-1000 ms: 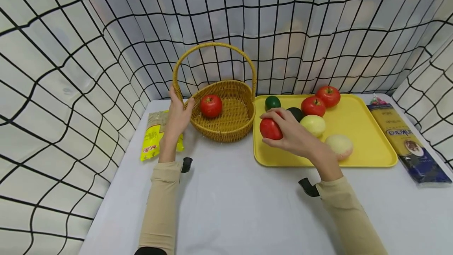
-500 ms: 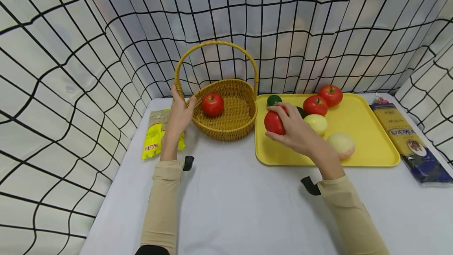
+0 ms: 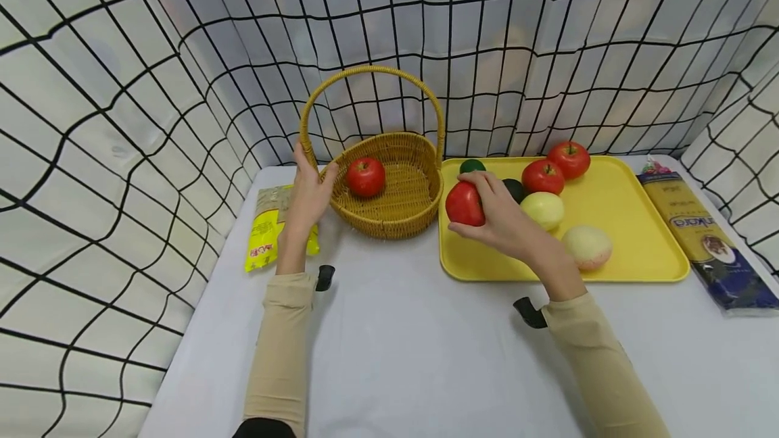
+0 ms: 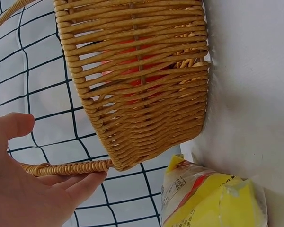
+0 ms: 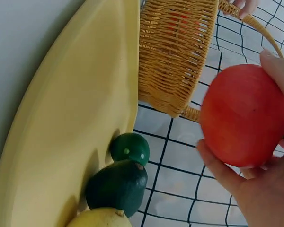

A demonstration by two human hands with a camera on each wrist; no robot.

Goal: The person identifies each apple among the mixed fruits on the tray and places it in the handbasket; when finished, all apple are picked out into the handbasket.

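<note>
My right hand [image 3: 505, 218] grips a red apple [image 3: 465, 204] over the left end of a yellow tray [image 3: 633, 222]; the right wrist view shows thumb and fingers round the apple [image 5: 246, 116]. My left hand [image 3: 308, 198] rests against the handle [image 4: 75, 169] of a wicker basket [image 3: 389, 225]. Its fingers lie fairly straight along the handle, and the thumb stands apart in the left wrist view. Inside the basket sits another red apple [image 3: 366, 177]. Near my right hand on the tray are a small green fruit [image 5: 129, 149] and a dark avocado [image 5: 117, 187], partly hidden in the head view.
The tray also bears two red apples [image 3: 544, 176], a pale yellow lemon [image 3: 543, 211] and a pale peach [image 3: 587, 247]. A yellow packet [image 3: 266, 235] lies left of the basket, a blue and gold packet [image 3: 706, 235] right of the tray. Black netting [image 3: 450, 39] surrounds the table.
My right hand moved slightly right with the apple, then back left and turned a little, so more of the apple shows. My left hand keeps its place at the basket handle.
</note>
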